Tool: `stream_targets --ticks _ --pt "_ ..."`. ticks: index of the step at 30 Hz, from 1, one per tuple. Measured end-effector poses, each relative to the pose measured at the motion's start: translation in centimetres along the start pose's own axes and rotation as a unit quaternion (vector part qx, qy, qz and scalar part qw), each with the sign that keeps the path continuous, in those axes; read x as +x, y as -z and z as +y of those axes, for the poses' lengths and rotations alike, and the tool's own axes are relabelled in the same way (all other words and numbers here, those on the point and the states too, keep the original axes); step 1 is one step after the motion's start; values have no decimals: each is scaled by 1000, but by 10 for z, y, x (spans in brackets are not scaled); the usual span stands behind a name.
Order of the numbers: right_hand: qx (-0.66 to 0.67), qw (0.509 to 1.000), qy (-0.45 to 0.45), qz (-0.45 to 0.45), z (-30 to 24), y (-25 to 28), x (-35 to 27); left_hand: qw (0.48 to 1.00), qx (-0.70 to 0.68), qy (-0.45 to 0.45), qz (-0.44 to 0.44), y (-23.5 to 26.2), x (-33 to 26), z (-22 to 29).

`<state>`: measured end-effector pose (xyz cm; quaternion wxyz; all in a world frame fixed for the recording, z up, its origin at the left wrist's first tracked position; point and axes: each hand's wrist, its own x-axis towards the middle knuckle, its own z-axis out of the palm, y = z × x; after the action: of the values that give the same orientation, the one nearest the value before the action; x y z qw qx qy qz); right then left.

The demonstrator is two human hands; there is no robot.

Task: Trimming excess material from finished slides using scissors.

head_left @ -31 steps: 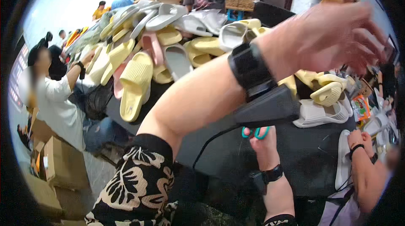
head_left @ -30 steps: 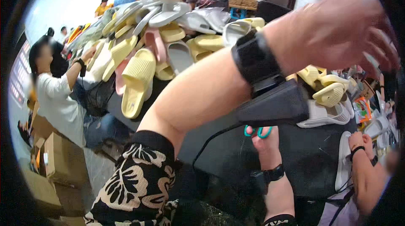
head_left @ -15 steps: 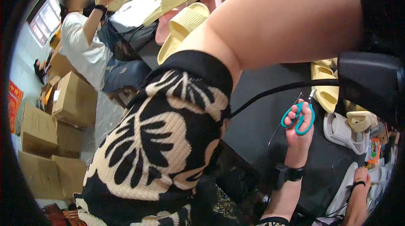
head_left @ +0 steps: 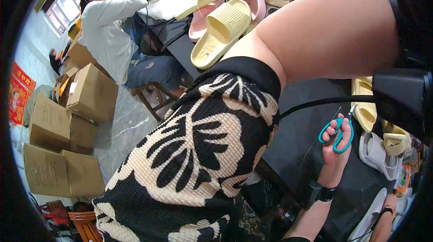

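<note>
My right hand (head_left: 333, 154), with a dark watch (head_left: 321, 192) at its wrist, grips teal-handled scissors (head_left: 350, 134) above the black tabletop (head_left: 311, 106). Their blades point up and away. A thin dark thread (head_left: 308, 152) trails beside the fingers. My left forearm (head_left: 333, 30) and black-and-beige patterned sleeve (head_left: 189, 160) cross the middle of the picture; the left hand itself is out of sight past the upper right. Beyond that arm lies a yellow slide sandal (head_left: 221, 34). More yellow slides (head_left: 364, 115) and a whitish slide (head_left: 379, 154) lie right of the scissors.
A seated person (head_left: 108, 39) in white handles a yellow slide at upper left. Cardboard boxes (head_left: 49, 120) are stacked on the left. Another person's hand (head_left: 389, 208) is beside a white slide (head_left: 370, 215) at lower right. A black cable (head_left: 324, 101) runs to a dark block (head_left: 401, 102).
The whole view has shifted, so things appear farther right and mostly lower. The seated person's raised slide has come down to the table. My right hand keeps its grip on the scissors.
</note>
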<state>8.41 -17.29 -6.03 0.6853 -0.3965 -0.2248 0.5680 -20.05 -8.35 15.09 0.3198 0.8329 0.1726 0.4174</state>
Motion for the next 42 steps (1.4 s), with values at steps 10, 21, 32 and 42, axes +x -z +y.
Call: stream_targets --ticks 10,21,32,42 --pt "-8 1000 -16 2 0 -1 -2 996 -48 69 -6 9 -2 -12" --pt "-78 992 99 -13 -6 -16 -5 974 -150 167 0 1 -28 -54" --pt "-38 997 67 -9 -10 -16 -16 950 -247 72 -179 -59 106 -42" --pt "-53 996 47 -49 -6 -12 -8 964 220 121 -89 -77 12 -175"
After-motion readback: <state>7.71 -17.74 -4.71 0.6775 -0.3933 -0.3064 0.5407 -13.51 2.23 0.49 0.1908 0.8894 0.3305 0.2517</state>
